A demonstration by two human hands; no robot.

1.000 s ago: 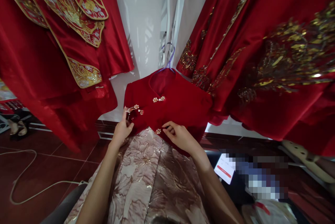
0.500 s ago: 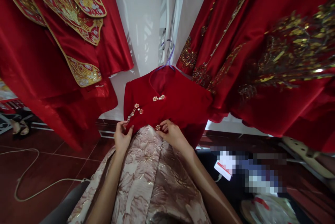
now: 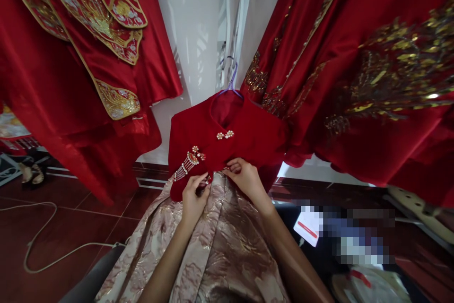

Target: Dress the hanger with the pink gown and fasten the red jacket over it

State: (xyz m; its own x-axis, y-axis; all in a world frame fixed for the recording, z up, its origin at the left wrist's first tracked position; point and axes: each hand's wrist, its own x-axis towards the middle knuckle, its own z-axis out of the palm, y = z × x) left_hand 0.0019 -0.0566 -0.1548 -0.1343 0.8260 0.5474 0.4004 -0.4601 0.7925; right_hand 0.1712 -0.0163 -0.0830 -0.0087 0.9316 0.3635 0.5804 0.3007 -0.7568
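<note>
A red velvet garment point(image 3: 202, 123) with a round neckline hangs before me on a purple hanger point(image 3: 232, 81). A flower-shaped pearl-and-gold frog button point(image 3: 225, 135) is joined near its collar. A beaded tassel ornament point(image 3: 189, 162) hangs on the left side of its chest. Lower down, my left hand point(image 3: 194, 199) is closed in a pinch on a jewelled frog button point(image 3: 206, 179) at the garment's edge. Across from it my right hand point(image 3: 246, 181) pinches the velvet beside another small button, mostly hidden by the fingers. Patterned pinkish-gold brocade fabric point(image 3: 198, 246) lies beneath both forearms.
Red satin gowns with gold embroidery point(image 3: 117, 99) hang at the left, and sequined red gowns point(image 3: 383, 81) at the right. A white cable point(image 3: 53, 227) runs over the tiled floor. A lit phone point(image 3: 308, 227) lies on a dark surface, lower right. Black shoes point(image 3: 33, 173) stand far left.
My left hand has moved right from the garment's left edge to a button near my right hand. The tassel now hangs spread out in view. My right hand stays near its button.
</note>
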